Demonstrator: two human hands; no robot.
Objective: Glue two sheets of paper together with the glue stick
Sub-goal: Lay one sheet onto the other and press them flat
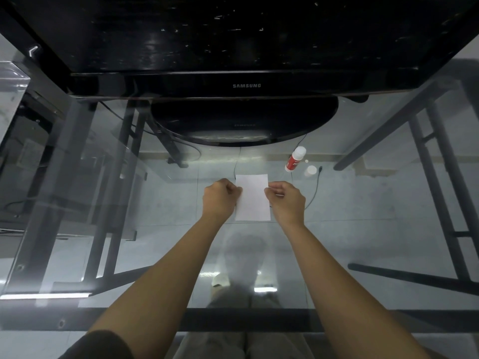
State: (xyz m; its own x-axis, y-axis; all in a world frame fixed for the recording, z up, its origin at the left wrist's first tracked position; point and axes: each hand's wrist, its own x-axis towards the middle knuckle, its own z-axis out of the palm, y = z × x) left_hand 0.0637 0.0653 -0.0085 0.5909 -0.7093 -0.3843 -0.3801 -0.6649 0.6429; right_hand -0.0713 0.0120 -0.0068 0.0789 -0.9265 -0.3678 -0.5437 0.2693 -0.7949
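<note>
I seem to be at an office or home workstation, though the wide lens shows little of the room. My table point(108, 193) has a clear glass top on dark metal legs point(440, 156), with a pale tiled floor point(363, 203) visible through it. A black Samsung monitor point(246, 85) on a rounded stand point(241, 120) fills the far side, cables point(315, 187) trailing beneath it.

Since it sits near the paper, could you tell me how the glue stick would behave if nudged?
The glue stick lies on its side on smooth glass, so it would probably roll or slide. It looks small and plastic, likely light. Its cap seems off, standing beside it.
</note>
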